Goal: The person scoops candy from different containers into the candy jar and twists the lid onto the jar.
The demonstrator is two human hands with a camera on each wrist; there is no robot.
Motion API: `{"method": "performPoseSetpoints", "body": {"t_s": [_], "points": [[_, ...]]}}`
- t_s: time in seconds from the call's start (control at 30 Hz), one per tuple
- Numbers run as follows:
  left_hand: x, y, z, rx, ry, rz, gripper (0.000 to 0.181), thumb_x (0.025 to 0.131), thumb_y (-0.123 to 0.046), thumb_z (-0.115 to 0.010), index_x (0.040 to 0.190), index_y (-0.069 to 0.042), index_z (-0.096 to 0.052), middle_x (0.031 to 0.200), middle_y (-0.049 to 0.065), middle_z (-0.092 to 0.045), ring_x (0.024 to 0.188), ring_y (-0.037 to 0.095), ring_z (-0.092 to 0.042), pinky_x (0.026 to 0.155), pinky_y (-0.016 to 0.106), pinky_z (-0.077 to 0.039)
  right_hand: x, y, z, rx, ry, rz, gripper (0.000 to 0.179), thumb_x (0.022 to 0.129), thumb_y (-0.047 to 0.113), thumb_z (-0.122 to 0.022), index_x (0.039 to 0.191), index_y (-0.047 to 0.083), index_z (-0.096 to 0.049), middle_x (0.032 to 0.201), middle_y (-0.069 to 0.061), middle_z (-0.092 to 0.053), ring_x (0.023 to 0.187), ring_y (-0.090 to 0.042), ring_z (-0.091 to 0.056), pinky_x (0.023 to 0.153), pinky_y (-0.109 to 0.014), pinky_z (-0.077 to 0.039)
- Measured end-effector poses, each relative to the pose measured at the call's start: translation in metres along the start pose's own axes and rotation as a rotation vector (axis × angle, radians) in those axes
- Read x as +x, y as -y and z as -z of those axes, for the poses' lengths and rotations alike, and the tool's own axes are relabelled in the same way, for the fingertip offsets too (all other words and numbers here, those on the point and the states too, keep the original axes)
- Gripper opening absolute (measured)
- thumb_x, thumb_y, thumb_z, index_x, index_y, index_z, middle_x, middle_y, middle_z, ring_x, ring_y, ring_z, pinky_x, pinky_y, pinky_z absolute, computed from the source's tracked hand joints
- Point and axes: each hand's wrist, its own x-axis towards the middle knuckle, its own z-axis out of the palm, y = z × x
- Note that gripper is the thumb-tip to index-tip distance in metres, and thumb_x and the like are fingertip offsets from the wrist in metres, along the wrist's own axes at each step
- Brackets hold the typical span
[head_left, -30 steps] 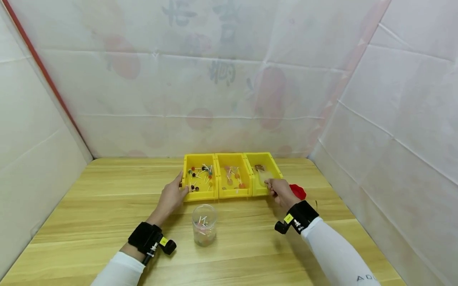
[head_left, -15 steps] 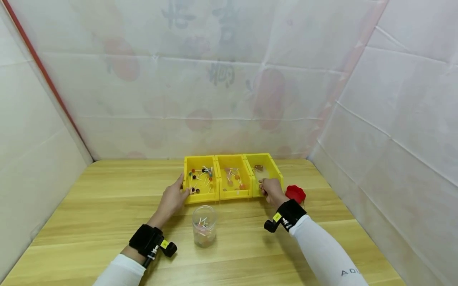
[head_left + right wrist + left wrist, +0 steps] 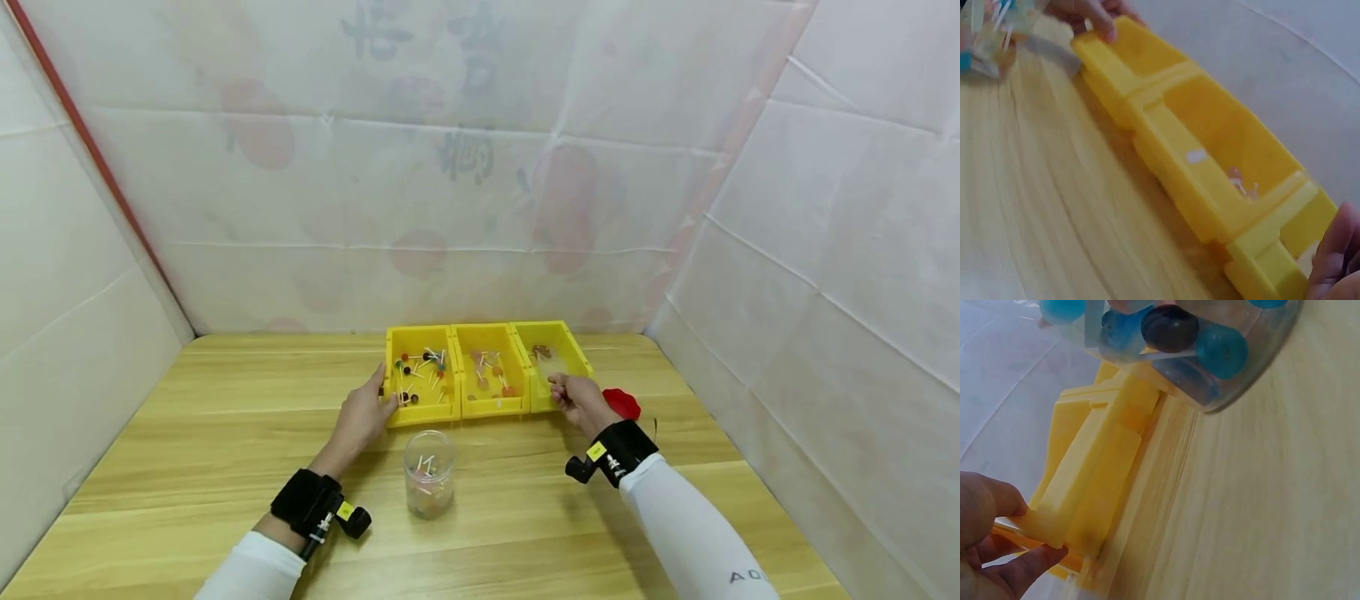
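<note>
My left hand (image 3: 362, 412) grips the outer side of the left yellow storage bin (image 3: 422, 412), thumb by its front corner. Small lollipops (image 3: 426, 357) with dark, red and green heads and white sticks lie inside. Pink and orange lollipops (image 3: 483, 383) lie in the middle bin (image 3: 491, 407). At the front rim of the right bin (image 3: 573, 354), my right hand (image 3: 583, 402) has its fingers curled just inside; whether they pinch anything is hidden. Brown lollipops (image 3: 542, 352) sit toward that bin's back. A clear plastic jar (image 3: 429, 475) of lollipops stands upright between my forearms.
A red scalloped object (image 3: 622, 404), perhaps a lid, lies partly behind my right wrist. The three bins stand side by side near the back edge of the wooden table (image 3: 495, 550). White sheets (image 3: 330, 192) enclose the back and sides.
My right hand shifted left along the right bin's front, then back slightly right, covering more of the red object again. My left hand, the bins and the jar stay nearly still.
</note>
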Motion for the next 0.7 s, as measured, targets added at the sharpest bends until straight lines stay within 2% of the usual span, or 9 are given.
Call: {"method": "performPoseSetpoints", "body": {"t_s": [0.13,0.17,0.27,0.43,0.7], "points": [[0.000,0.000,0.001,-0.002,0.003,-0.006,0.071,0.096,-0.017,-0.057,0.156,-0.003,-0.019,0.072,0.015,-0.056,0.041,0.012,-0.039,0.039,0.024,-0.038,0.003,0.007,0.009,-0.124,0.003,0.020,0.033,0.102,0.001,-0.038,0.132,-0.011,-0.049,0.073,-0.002,-0.050,0.055,-0.005,-0.042,0.047,-0.013,-0.037],[0.000,0.000,0.002,0.001,0.000,-0.013,0.071,0.096,-0.016,-0.057,0.155,-0.002,-0.020,0.075,0.016,-0.058,0.041,0.012,-0.039,0.039,0.025,-0.037,0.004,0.009,0.011,-0.149,0.010,0.032,0.033,0.103,0.002,-0.038,0.132,-0.011,-0.049,0.072,-0.001,-0.049,0.054,-0.004,-0.041,0.046,-0.012,-0.036],[0.000,0.000,0.002,0.006,-0.004,-0.005,0.071,0.097,-0.017,-0.057,0.156,-0.004,-0.020,0.069,0.015,-0.055,0.041,0.012,-0.037,0.038,0.024,-0.036,0.006,0.012,0.015,-0.182,0.049,0.067,0.037,0.106,0.009,-0.036,0.135,-0.012,-0.046,0.071,0.000,-0.048,0.054,-0.003,-0.040,0.046,-0.012,-0.035],[0.000,-0.001,0.002,0.003,-0.007,-0.011,0.071,0.097,-0.018,-0.056,0.156,-0.004,-0.018,0.055,0.005,-0.044,0.040,0.011,-0.034,0.038,0.023,-0.034,0.007,0.009,0.022,-0.148,0.074,0.069,0.037,0.106,0.010,-0.037,0.136,-0.012,-0.044,0.070,0.000,-0.047,0.056,-0.005,-0.041,0.048,-0.013,-0.038],[0.000,0.000,0.000,0.004,-0.018,-0.001,0.071,0.096,-0.017,-0.057,0.156,-0.004,-0.020,0.071,0.011,-0.055,0.042,0.011,-0.035,0.040,0.024,-0.035,0.005,0.003,0.026,-0.126,0.066,0.064,0.038,0.107,0.012,-0.036,0.136,-0.010,-0.045,0.072,0.000,-0.047,0.057,-0.004,-0.041,0.048,-0.013,-0.038]]}}
